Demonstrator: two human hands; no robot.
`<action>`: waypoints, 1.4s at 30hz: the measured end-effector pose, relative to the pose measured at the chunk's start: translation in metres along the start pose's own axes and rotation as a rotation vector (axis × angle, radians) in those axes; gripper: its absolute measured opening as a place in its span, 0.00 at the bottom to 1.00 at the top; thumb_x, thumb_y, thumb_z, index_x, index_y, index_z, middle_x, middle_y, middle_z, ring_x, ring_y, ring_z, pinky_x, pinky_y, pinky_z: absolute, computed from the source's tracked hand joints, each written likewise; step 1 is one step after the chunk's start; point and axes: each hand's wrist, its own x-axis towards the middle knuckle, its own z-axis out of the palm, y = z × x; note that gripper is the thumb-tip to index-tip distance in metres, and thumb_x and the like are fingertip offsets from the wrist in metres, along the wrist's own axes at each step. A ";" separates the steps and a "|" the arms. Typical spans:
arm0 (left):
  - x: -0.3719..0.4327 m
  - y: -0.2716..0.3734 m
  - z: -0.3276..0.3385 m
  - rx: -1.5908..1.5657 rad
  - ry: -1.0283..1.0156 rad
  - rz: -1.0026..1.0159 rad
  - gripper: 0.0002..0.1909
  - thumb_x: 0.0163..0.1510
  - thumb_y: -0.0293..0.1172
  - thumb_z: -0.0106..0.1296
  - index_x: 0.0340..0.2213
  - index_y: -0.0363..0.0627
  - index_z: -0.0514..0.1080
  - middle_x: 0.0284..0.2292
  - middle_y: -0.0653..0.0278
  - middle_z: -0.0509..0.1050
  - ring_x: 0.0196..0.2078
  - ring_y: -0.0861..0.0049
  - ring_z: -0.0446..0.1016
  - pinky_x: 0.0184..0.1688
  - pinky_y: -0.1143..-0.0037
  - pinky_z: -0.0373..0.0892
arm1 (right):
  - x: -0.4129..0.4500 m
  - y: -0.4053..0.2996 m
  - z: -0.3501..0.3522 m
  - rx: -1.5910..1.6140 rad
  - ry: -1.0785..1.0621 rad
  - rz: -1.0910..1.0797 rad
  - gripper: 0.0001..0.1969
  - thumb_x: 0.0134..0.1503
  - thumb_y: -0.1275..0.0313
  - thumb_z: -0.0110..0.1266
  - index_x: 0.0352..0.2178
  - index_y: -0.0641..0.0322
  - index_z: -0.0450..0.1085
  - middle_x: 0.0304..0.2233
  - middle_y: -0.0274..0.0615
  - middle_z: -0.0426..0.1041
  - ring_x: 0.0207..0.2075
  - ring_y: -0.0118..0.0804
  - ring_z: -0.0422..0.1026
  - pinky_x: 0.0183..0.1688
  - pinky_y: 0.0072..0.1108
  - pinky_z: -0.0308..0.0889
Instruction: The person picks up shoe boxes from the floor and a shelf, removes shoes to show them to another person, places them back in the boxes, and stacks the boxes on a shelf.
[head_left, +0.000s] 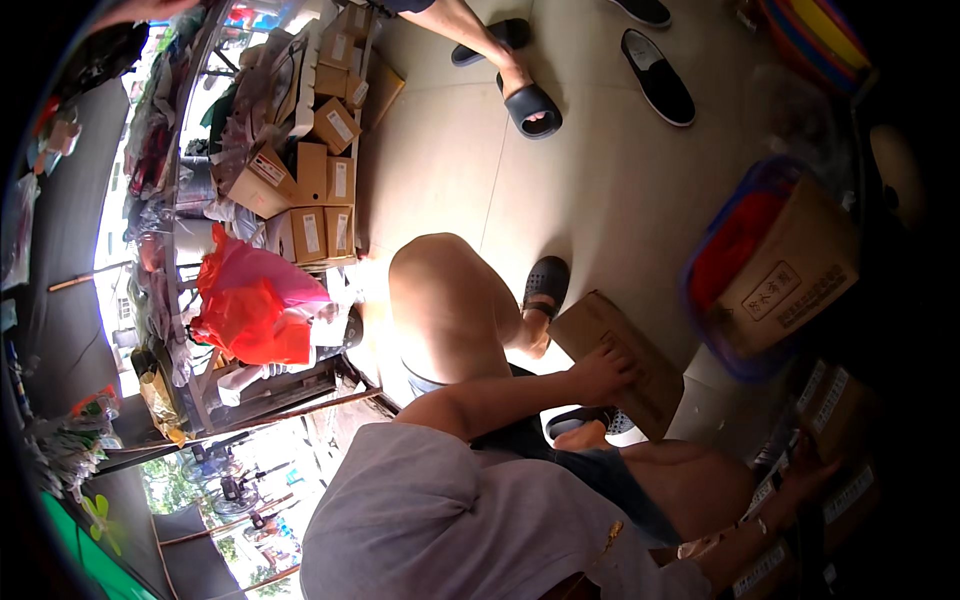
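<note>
My left hand grips a brown cardboard shoebox, its fingers bent over the upper face. The box is tilted between my knees, above my sandalled feet. At the dim lower right, my right hand reaches among stacked shoeboxes with printed labels. Shadow hides its fingers, so I cannot tell whether they hold anything. Nearby, a blue-rimmed basket has a red inside and holds an upright cardboard piece bearing writing.
Another person's foot in a black slide sandal stands ahead, near a black slip-on shoe. Stacked shoeboxes fill a shelf at the left. Red plastic bags hang below it. Table fans appear at the lower left.
</note>
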 end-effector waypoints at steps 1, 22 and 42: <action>-0.001 -0.001 0.003 0.000 -0.006 -0.002 0.32 0.37 0.44 0.55 0.46 0.52 0.61 0.45 0.58 0.62 0.49 0.64 0.60 0.51 0.62 0.54 | 0.006 0.000 -0.007 0.000 0.004 0.004 0.38 0.46 0.50 0.51 0.52 0.65 0.52 0.50 0.56 0.55 0.50 0.52 0.57 0.52 0.41 0.56; 0.094 -0.012 -0.001 0.092 -0.238 -0.073 0.11 0.46 0.34 0.45 0.31 0.45 0.71 0.33 0.54 0.71 0.35 0.59 0.71 0.36 0.65 0.67 | 0.034 0.023 -0.040 -0.151 -0.214 -0.228 0.37 0.48 0.52 0.50 0.55 0.53 0.47 0.55 0.44 0.50 0.54 0.46 0.53 0.52 0.41 0.56; 0.300 0.095 -0.276 -0.545 -0.421 0.266 0.14 0.54 0.36 0.44 0.42 0.44 0.65 0.32 0.64 0.72 0.31 0.81 0.72 0.34 0.80 0.69 | -0.029 0.007 0.003 -0.171 -0.183 -0.106 0.45 0.44 0.42 0.48 0.53 0.66 0.46 0.52 0.49 0.55 0.51 0.45 0.58 0.51 0.34 0.59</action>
